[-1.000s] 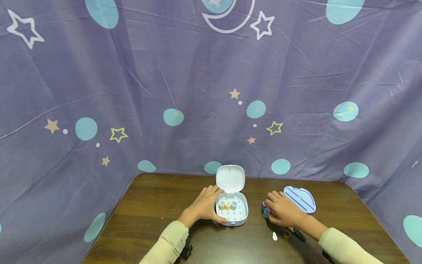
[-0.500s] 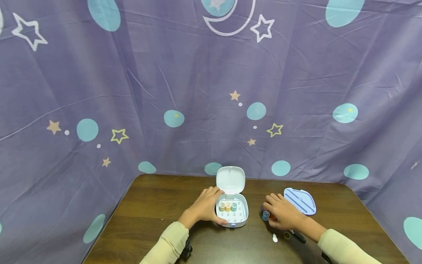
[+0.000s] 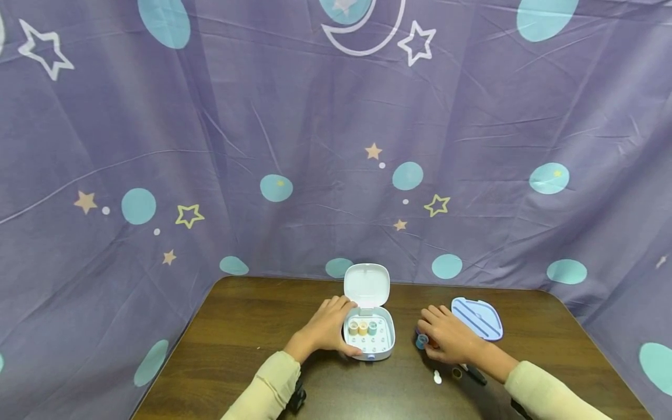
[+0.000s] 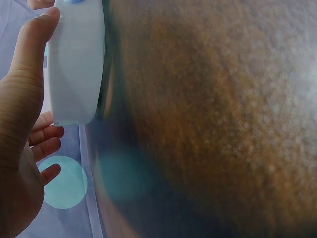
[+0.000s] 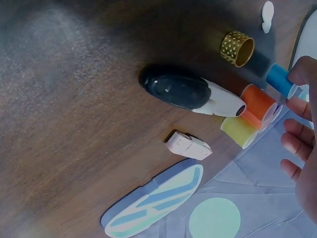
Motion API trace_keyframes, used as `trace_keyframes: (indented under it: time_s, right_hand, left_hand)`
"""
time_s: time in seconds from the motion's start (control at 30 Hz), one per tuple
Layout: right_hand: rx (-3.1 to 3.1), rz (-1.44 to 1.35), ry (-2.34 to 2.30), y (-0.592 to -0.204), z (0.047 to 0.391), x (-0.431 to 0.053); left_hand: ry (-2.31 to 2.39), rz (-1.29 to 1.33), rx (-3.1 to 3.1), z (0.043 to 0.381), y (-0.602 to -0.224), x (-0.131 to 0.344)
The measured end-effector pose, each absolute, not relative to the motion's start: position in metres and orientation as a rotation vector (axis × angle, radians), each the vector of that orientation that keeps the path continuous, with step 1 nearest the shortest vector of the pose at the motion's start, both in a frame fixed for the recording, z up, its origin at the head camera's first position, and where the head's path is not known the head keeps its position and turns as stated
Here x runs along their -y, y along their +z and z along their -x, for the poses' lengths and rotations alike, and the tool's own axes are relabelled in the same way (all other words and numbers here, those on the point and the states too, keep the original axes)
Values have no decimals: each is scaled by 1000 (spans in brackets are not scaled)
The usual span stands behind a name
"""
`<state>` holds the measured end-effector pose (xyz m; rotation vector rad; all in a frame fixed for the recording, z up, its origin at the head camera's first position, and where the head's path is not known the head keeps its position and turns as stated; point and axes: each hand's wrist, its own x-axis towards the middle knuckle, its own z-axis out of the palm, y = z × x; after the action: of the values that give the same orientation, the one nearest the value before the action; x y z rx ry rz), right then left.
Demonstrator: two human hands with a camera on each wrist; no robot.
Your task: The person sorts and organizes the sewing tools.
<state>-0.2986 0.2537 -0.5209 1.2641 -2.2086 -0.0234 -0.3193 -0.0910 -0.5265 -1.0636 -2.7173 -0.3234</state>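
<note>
Box, white, lid raised, sits near mid-counter. Left hand spans its side, thumb at the front, fingers toward the hinge, a wide grip round the body. Inside, back row: beige spool, pale orange spool and teal spool, side by side; bare pegs nearer the front. Right hand well off to the right, thumb and a finger nearly closed on one end of a blue spool, other fingers loosely bent. Cannot tell whether that spool bears on the counter. Bright orange spool and yellow spool lie close by, apparently touching. Risks, as judged: pinch takes only the end, so a slip could send the blue spool rolling; lower fingers could knock the crowded neighbours. Black-and-white tool seems to lie against the bright orange spool, so a nudge may carry through. Gold thimble looks ready to roll if brushed. Uneven pressure from the left hand could tilt or skid the box, unsettling the seated spools.
</note>
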Motion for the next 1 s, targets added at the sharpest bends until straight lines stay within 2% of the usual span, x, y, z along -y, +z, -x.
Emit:
trace_keyframes:
  time_s: [0.57, 1.0]
  right_hand:
    - [2143, -1293, 23, -508, 302, -243]
    - [2119, -1325, 39, -478, 312, -230]
  left_hand:
    - [-305, 1050, 2723, 319, -529, 92]
    - [-311, 1044, 2733, 319, -527, 91]
